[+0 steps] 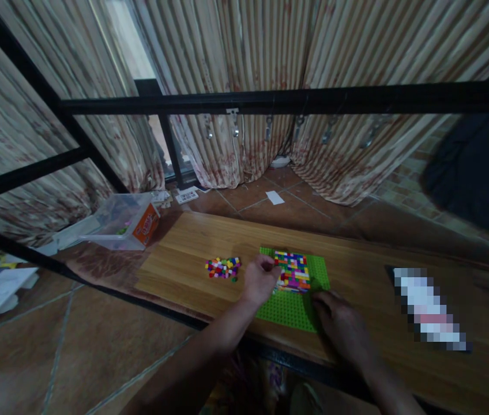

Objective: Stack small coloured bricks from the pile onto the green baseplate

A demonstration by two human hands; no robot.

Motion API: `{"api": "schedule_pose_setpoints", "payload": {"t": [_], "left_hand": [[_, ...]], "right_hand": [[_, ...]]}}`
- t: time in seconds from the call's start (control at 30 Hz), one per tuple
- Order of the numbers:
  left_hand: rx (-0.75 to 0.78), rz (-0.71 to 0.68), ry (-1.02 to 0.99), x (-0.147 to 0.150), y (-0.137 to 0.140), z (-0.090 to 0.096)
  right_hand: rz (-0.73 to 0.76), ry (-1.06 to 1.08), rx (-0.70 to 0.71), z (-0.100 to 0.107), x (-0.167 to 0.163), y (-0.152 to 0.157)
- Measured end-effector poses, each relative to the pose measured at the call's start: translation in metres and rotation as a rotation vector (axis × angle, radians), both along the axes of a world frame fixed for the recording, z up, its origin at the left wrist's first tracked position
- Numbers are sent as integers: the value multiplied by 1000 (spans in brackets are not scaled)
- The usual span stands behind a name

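A green studded baseplate (290,311) lies on the wooden table. On its far part sits a multicoloured block of small toy bricks (294,271), built in layers. My left hand (258,279) is at the block's left side, thumb and fingers pinched together; whatever is between the fingertips is too small to make out. Curled at the plate's right edge is my right hand (342,317), its fingertips against the baseplate and partly in shadow. A loose pile of small coloured bricks (224,268) lies on the table, left of my left hand.
A clear plastic box (119,222) with an orange label stands beyond the table's left end. A dark-edged flat object (430,311), blurred out, lies to the right. Black metal bars (270,102) cross in front of the curtains. Papers (274,197) lie on the tiled floor.
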State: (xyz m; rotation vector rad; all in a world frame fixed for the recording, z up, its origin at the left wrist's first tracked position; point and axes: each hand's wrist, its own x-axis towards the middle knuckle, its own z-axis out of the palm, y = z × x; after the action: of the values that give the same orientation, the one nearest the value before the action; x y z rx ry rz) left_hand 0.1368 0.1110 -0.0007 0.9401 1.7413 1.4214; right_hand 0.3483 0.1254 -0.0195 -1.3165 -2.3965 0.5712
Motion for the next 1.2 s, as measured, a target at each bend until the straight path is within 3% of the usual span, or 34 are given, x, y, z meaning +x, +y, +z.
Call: {"api": "schedule_pose_setpoints", "payload": {"t": [0.3, 0.47, 0.57, 0.77, 1.2], "left_hand": [[84, 12, 119, -9, -18, 4], [-31, 105, 470, -60, -47, 5], [-146, 68, 675, -88, -59, 7], [-200, -47, 1020, -96, -62, 10], [-237, -145, 1017, -92, -48, 19]], "right_hand": [[3, -21, 16, 2, 2, -1], [4, -14, 22, 0, 3, -2], [0, -6, 27, 0, 1, -1], [-6, -26, 22, 1, -1, 0], [0, 13, 32, 1, 1, 0]]}}
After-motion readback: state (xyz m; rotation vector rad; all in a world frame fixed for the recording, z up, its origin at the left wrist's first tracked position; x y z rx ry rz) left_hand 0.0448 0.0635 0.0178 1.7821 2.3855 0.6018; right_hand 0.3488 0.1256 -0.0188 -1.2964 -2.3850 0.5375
